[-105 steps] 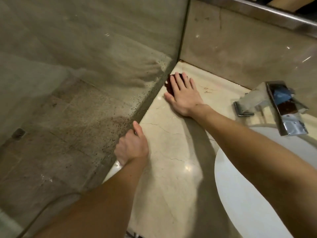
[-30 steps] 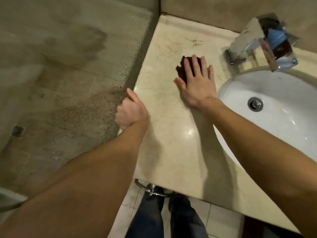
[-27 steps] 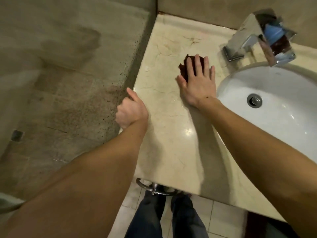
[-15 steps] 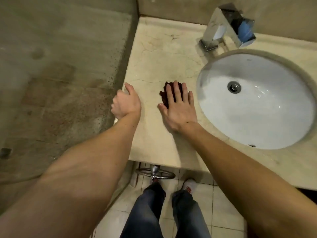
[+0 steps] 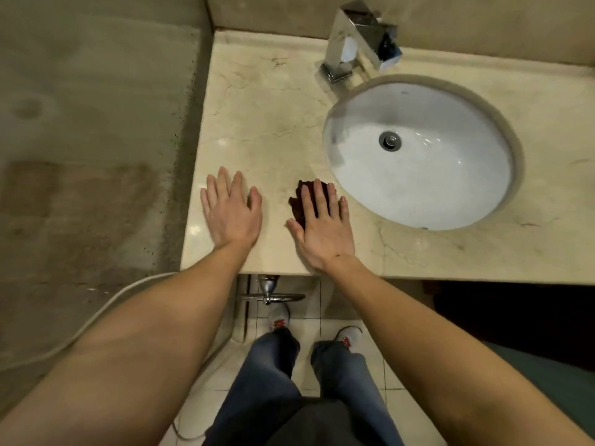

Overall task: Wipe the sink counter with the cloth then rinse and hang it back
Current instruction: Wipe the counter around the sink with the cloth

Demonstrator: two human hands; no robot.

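A: What takes up most of the view?

B: The beige marble counter (image 5: 264, 123), running from nine o'clock to three o'clock. Set into it toward two o'clock is the round white sink (image 5: 418, 156), with the chrome faucet (image 5: 354, 40) at twelve o'clock behind it.

A: And the hands?

B: Both lie flat near the counter's front edge. The left hand (image 5: 230, 210) is spread open, palm down on bare marble, at about ten o'clock from the centre. The right hand (image 5: 322, 226) is open too, fingers extended, pressing down on the cloth (image 5: 297, 201).

A: Where exactly is the cloth?

B: Dark red, bunched under the right fingers, just beside the sink's rim at its seven o'clock.
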